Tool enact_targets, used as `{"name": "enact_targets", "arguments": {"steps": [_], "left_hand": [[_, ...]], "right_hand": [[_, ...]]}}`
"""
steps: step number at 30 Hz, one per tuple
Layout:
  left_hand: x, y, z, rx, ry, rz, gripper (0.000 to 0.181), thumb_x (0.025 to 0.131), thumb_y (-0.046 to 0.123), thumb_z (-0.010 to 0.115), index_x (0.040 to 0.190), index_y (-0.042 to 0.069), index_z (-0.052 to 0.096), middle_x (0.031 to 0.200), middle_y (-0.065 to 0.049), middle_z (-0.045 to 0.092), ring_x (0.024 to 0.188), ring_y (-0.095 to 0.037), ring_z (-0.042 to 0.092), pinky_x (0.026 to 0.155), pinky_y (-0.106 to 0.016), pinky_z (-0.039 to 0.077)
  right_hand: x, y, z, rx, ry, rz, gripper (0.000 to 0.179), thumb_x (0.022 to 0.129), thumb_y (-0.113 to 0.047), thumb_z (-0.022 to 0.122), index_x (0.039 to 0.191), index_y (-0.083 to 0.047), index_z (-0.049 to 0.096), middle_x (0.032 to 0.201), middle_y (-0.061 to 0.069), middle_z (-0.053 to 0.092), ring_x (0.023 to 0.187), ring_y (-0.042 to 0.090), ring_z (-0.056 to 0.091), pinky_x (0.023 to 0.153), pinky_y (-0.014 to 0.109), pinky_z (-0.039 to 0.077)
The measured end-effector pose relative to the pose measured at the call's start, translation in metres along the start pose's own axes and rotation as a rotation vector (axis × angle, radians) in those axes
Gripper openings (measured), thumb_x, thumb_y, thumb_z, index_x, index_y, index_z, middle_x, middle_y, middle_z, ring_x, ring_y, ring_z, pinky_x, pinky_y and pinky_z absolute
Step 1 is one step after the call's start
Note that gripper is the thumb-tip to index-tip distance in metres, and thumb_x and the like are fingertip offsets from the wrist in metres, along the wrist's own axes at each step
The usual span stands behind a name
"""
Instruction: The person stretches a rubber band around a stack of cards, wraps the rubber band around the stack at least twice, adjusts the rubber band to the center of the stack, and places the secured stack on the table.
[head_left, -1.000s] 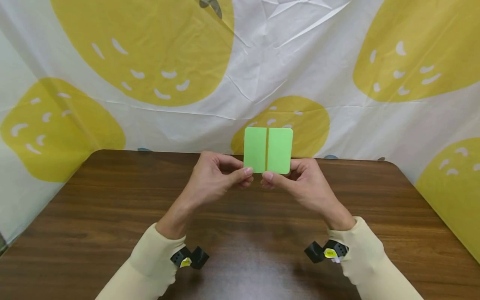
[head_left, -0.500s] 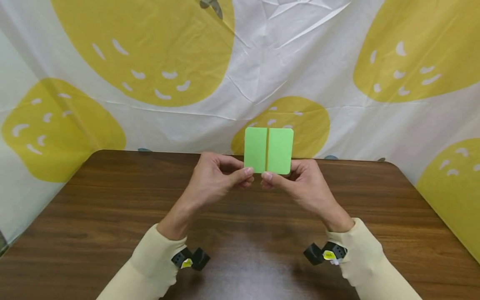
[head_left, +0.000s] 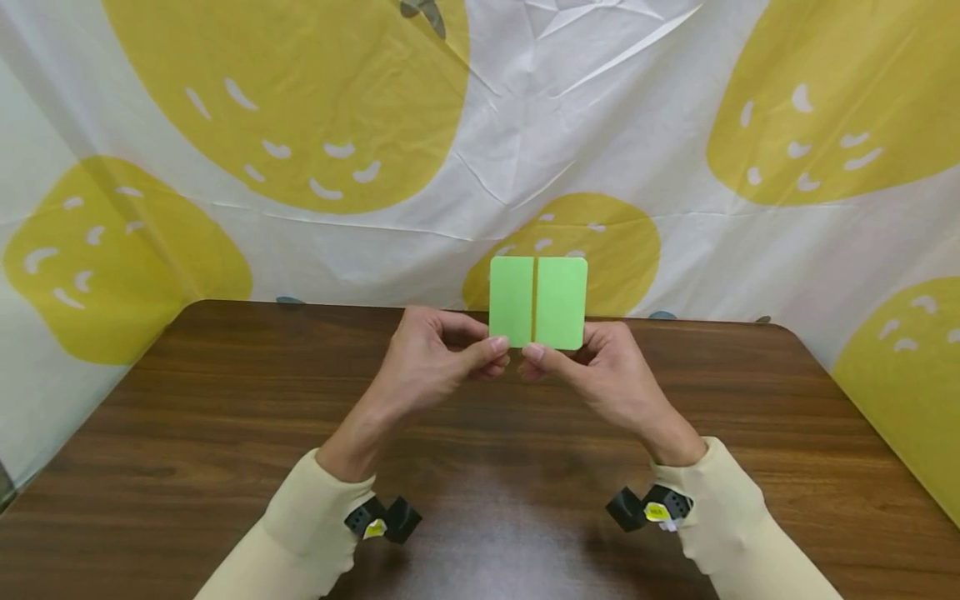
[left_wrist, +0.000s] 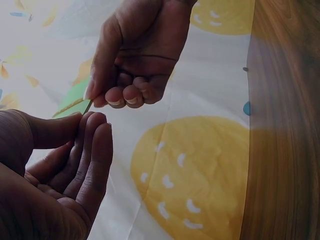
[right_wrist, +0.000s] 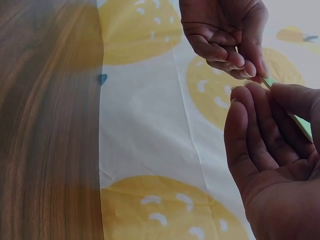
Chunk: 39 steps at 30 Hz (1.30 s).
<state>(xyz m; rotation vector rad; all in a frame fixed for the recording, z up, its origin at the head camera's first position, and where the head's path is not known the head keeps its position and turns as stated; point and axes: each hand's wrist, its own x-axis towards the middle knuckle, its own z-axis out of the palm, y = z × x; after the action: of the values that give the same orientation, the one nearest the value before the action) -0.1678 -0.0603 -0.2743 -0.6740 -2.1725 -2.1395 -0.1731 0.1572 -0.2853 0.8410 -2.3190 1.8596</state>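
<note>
A square light-green card (head_left: 561, 296) with rounded corners is held upright above the far part of the table in the head view. A thin golden-brown stripe runs down its middle. My left hand (head_left: 429, 358) pinches the card's lower left corner between thumb and fingers. At the bottom edge, right of the stripe, my right hand (head_left: 611, 367) pinches it the same way. Both thumbs lie on the near face, and the fingers behind are partly hidden. Seen nearly edge-on in the left wrist view, the card (left_wrist: 75, 100) spans both hands' fingertips.
A dark brown wooden table (head_left: 225, 400) spreads under the arms. Behind it hangs a white cloth (head_left: 375, 250) printed with large yellow fruit. Each cream sleeve carries a small black wrist camera, one on the left (head_left: 382, 518) and one on the right (head_left: 648, 508).
</note>
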Motion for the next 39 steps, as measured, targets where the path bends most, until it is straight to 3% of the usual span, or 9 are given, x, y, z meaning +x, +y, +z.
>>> {"name": "enact_targets", "arguments": {"steps": [6,13,21,25,29,32,36,39], "left_hand": [[0.0,0.0,0.0,0.008,0.004,0.007,0.01,0.089,-0.005,0.074,0.092,-0.015,0.073,0.073,-0.016,0.072,0.064,-0.014,0.069,0.068,-0.037,0.062],[0.0,0.001,-0.002,0.011,0.004,-0.009,0.011,0.089,-0.003,0.074,0.092,-0.014,0.074,0.073,-0.016,0.072,0.065,-0.015,0.07,0.07,-0.038,0.062],[0.001,0.002,-0.003,0.0,-0.02,-0.028,0.012,0.09,-0.004,0.073,0.094,-0.016,0.073,0.073,-0.015,0.072,0.066,-0.014,0.069,0.07,-0.038,0.061],[0.002,0.001,-0.005,-0.004,-0.03,-0.036,0.013,0.091,-0.003,0.073,0.094,-0.016,0.073,0.074,-0.015,0.072,0.066,-0.015,0.069,0.07,-0.038,0.061],[0.003,-0.001,-0.009,0.006,-0.035,-0.042,0.012,0.092,-0.003,0.072,0.093,-0.015,0.073,0.075,-0.015,0.072,0.067,-0.016,0.069,0.07,-0.039,0.061],[0.005,-0.002,-0.011,0.008,-0.037,-0.06,0.013,0.092,-0.003,0.072,0.094,-0.015,0.073,0.076,-0.015,0.073,0.067,-0.017,0.07,0.07,-0.039,0.061],[0.007,-0.005,-0.015,0.001,-0.049,-0.114,0.014,0.092,-0.003,0.071,0.098,-0.016,0.072,0.078,-0.014,0.073,0.069,-0.017,0.07,0.071,-0.037,0.061],[0.007,-0.007,-0.016,-0.005,-0.066,-0.152,0.015,0.092,-0.004,0.071,0.1,-0.017,0.071,0.078,-0.014,0.073,0.069,-0.018,0.07,0.072,-0.038,0.061]], "right_hand": [[0.0,0.0,0.002,0.01,-0.018,-0.026,0.014,0.095,-0.002,0.07,0.104,0.009,0.071,0.084,0.015,0.073,0.076,0.033,0.072,0.076,0.04,0.06],[0.001,0.0,-0.001,0.005,-0.023,0.016,0.013,0.095,-0.003,0.071,0.1,0.009,0.072,0.081,0.014,0.074,0.077,0.037,0.072,0.076,0.04,0.06],[0.002,0.002,-0.005,0.014,-0.044,0.042,0.013,0.093,-0.003,0.073,0.1,0.009,0.072,0.081,0.014,0.073,0.076,0.032,0.072,0.077,0.04,0.06],[0.002,0.003,-0.009,-0.035,-0.035,0.047,0.017,0.089,-0.005,0.079,0.103,0.003,0.075,0.09,0.013,0.075,0.08,0.028,0.073,0.077,0.037,0.06],[0.002,0.004,-0.015,-0.149,0.003,0.033,0.033,0.082,-0.012,0.087,0.112,-0.005,0.075,0.101,0.009,0.076,0.087,0.024,0.074,0.076,0.031,0.058],[0.002,0.005,-0.02,-0.274,0.056,-0.031,0.047,0.077,-0.013,0.091,0.119,-0.007,0.071,0.103,0.006,0.075,0.091,0.019,0.072,0.079,0.026,0.055],[0.005,0.005,-0.027,-0.409,0.13,-0.202,0.081,0.067,-0.006,0.096,0.139,-0.012,0.058,0.116,0.004,0.069,0.106,0.017,0.064,0.092,0.025,0.052],[0.007,0.005,-0.031,-0.468,0.14,-0.321,0.104,0.06,-0.002,0.098,0.15,-0.015,0.047,0.127,0.006,0.062,0.117,0.02,0.058,0.097,0.029,0.049]]}}
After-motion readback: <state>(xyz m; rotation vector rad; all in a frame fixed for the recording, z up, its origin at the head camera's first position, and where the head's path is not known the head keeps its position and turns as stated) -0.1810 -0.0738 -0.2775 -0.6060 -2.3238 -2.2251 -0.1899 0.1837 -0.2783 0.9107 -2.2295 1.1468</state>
